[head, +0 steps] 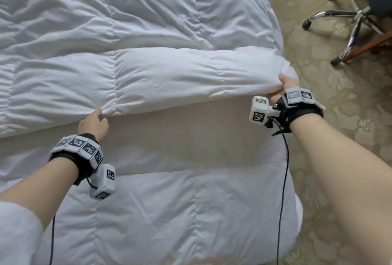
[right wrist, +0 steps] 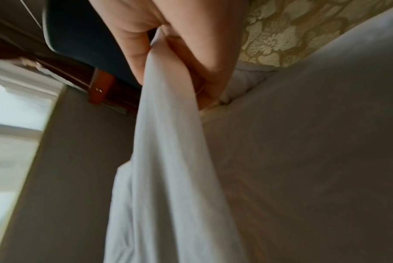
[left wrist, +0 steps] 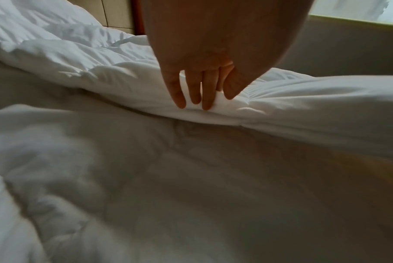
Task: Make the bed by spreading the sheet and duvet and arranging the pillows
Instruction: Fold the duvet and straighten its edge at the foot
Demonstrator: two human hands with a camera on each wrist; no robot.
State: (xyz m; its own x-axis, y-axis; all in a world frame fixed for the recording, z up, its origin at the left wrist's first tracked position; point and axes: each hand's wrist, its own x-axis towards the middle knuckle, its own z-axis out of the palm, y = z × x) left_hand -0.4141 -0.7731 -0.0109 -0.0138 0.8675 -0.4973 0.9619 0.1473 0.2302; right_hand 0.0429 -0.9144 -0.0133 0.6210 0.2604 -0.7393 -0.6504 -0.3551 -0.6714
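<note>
A white quilted duvet (head: 161,73) covers the bed, with its upper part folded back over the lower layer (head: 169,211). My left hand (head: 94,123) pinches the folded edge at the left of centre; in the left wrist view its fingers (left wrist: 191,90) lie over the fold of the duvet (left wrist: 303,99) with the thumb beside them. My right hand (head: 286,85) grips the folded edge at the bed's right side, lifted a little. In the right wrist view its fingers (right wrist: 136,53) and thumb clamp a hanging strip of the duvet (right wrist: 168,151). No pillows are in view.
Patterned beige carpet (head: 339,158) lies right of the bed. An office chair with a chrome star base (head: 352,18) and a wooden furniture leg (head: 369,46) stand at the upper right. Cables hang from both wrist devices.
</note>
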